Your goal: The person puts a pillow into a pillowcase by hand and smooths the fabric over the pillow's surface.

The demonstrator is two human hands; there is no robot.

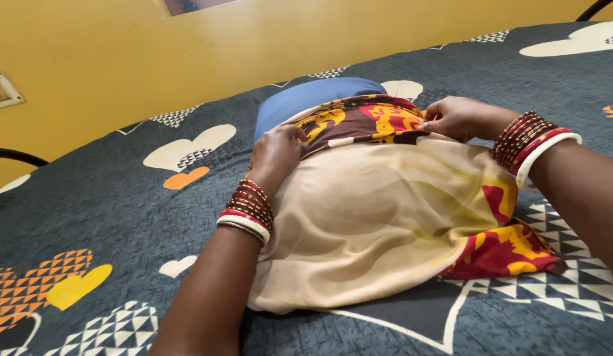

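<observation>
Hands' fingers (283, 142) pinching silky cream cover (372, 224), plump blue pillow (300, 99), patterned bedsheet (109, 204)

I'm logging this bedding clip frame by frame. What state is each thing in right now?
Blue pillow: mostly inside cover, far end bare.
Cream cloth cover with red-yellow print: pulled over pillow, mouth bunched.
Left hand: gripping cover's edge.
Right hand: pinching cover's edge.

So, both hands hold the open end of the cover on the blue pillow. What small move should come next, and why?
Probably pull the patterned cover edge further over the blue pillow. The left hand and the right hand grip its brown and yellow border, and one pillow end is bare beyond it.
</observation>
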